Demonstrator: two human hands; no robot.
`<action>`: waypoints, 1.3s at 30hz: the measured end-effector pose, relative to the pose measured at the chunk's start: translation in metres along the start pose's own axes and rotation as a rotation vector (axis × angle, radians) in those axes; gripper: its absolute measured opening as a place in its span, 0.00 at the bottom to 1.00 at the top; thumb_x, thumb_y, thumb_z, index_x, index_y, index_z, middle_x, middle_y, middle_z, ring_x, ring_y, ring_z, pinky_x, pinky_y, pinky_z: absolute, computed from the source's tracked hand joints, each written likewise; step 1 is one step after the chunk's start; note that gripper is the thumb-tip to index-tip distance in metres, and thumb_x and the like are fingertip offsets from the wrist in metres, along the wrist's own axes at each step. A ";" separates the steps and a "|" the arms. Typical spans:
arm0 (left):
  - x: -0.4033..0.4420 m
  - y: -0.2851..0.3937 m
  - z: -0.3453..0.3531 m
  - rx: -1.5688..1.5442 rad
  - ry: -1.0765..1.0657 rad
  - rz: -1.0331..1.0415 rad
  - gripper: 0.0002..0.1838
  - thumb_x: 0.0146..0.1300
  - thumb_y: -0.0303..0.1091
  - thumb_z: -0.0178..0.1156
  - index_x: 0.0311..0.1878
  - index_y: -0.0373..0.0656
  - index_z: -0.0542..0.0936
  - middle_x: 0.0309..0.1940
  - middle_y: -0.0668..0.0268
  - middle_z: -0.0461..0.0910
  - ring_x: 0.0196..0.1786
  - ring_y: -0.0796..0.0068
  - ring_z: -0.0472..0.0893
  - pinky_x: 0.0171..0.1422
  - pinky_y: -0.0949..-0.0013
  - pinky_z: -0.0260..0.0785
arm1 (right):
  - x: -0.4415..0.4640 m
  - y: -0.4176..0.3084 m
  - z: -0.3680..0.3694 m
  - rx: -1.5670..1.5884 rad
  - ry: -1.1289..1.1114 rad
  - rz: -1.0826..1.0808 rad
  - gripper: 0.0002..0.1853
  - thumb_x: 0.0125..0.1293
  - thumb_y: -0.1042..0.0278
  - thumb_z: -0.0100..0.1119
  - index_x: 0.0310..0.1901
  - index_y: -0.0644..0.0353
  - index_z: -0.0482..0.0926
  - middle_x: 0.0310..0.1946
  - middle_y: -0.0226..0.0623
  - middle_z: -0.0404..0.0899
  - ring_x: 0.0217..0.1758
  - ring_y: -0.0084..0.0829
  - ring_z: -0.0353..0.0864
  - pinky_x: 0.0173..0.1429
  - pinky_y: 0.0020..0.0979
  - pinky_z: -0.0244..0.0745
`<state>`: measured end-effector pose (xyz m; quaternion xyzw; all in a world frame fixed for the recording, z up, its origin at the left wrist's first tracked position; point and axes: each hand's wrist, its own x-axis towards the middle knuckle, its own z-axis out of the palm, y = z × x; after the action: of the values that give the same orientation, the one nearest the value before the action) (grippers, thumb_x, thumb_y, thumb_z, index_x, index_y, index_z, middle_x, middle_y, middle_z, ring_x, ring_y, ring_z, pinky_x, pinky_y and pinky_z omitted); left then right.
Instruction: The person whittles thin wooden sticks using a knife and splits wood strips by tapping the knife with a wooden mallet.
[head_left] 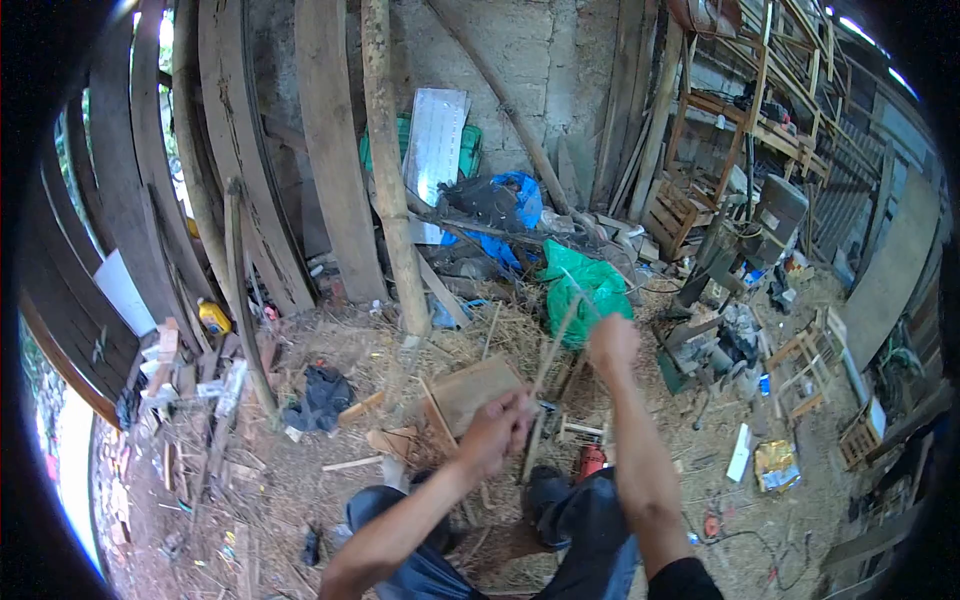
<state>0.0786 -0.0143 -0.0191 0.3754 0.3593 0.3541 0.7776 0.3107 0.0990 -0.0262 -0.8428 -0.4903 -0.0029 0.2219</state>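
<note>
My left hand [492, 432] is closed round the lower end of a thin wooden stick [556, 345], which slants up and to the right. To its right and higher up, my right hand [613, 348] makes a fist. A thin pale line runs from that fist toward the stick's upper end; its kind is too blurred to tell. Behind both lies a green plastic bag [585, 285]. Below my left hand is a flat wooden board [472, 392], near my knees. A red can-like object [592, 461] sits by my right knee.
Straw and wood scraps cover the ground. A wooden post [382, 180] stands ahead. Dark cloth [319, 398] and a yellow bottle [213, 317] lie left. At right are a small wooden frame [803, 375], gold packaging [777, 466] and a wooden shelf [745, 115].
</note>
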 end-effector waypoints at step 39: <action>0.048 0.002 -0.054 0.645 0.268 0.391 0.14 0.63 0.37 0.60 0.45 0.37 0.80 0.23 0.74 0.71 0.22 0.87 0.66 0.25 0.79 0.56 | -0.045 -0.031 -0.016 1.083 -0.516 -0.200 0.12 0.59 0.64 0.66 0.27 0.65 0.82 0.22 0.30 0.80 0.25 0.17 0.72 0.30 0.27 0.65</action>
<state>0.0573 0.0433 -0.0561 0.6120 0.4720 0.4102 0.4841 0.2648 0.0690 -0.0101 -0.5334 -0.5368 0.4308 0.4917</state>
